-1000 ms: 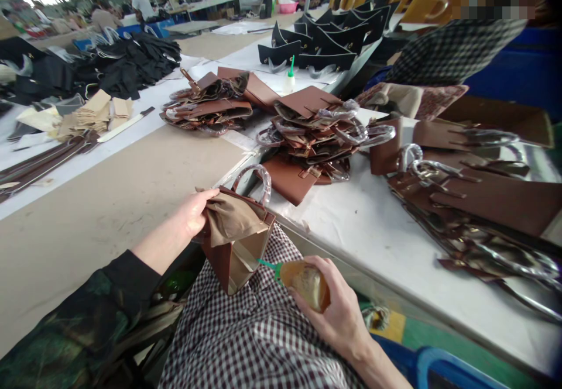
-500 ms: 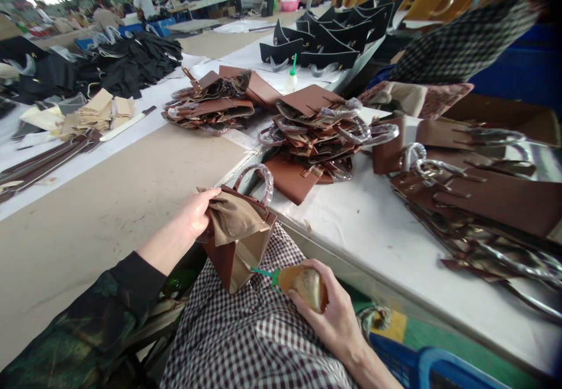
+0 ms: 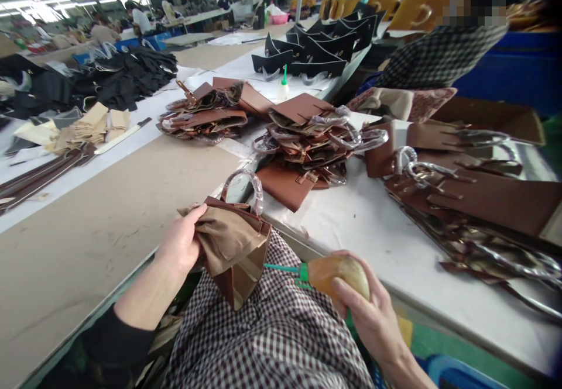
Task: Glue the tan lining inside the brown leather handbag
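Note:
My left hand [image 3: 184,238] is closed on a brown handbag [image 3: 229,283], gripping its edge and the tan cloth lining [image 3: 232,238] that is folded outward. The bag rests tilted over my lap, and its plastic-wrapped handle [image 3: 257,187] stands up on the far side. Wrapped round an amber glue bottle [image 3: 340,275] are the fingers of my right hand [image 3: 366,301]. The bottle's thin green nozzle [image 3: 283,268] points left, its tip close to the bag's open side; whether it touches I cannot tell.
Stacks of brown bags [image 3: 307,137] lie on the white table [image 3: 342,231], with more bag parts [image 3: 496,196] at right. Behind them stands another small bottle [image 3: 283,89]. Black bag pieces [image 3: 302,58] stand farther back. A co-worker's checked sleeve [image 3: 439,55] is at upper right.
My right hand has moved right with the glue bottle, drawing the nozzle back out of the bag's interior. My left hand and the bag have shifted slightly left and down in view.

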A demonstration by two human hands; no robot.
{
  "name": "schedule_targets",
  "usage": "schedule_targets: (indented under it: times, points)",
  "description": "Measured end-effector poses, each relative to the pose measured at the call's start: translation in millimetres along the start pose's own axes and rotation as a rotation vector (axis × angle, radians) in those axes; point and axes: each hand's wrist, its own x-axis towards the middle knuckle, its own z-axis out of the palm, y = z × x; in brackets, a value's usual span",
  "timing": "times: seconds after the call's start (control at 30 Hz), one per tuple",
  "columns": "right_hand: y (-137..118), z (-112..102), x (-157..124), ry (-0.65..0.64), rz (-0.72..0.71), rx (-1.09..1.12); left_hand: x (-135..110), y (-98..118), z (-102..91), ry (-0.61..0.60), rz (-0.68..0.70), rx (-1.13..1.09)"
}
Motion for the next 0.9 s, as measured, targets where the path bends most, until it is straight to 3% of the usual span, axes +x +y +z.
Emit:
schedule_targets:
  times: [0.13, 0.33, 0.73, 0.9]
  points:
    - [-11.7, -11.3, 11.8, 0.092, -0.188, -0.156, -4.1, 4.0, -0.2, 0.051, 0.099, -0.017]
    - [-34.8, 0.7, 26.3, 0.206, -0.386, -0.321, 7.9, 4.5, 13.1, 0.069, 0.085, -0.002]
    - [-42.7, 9.1, 51.8, 0.175, -0.609, -0.390, 9.3, 4.8, 19.6, 0.059, 0.048, 0.034]
    - [-46.1, 13.9, 59.2, 0.183, -0.772, -0.461, 12.2, 3.6, 17.4, 0.061, 0.068, 0.032]
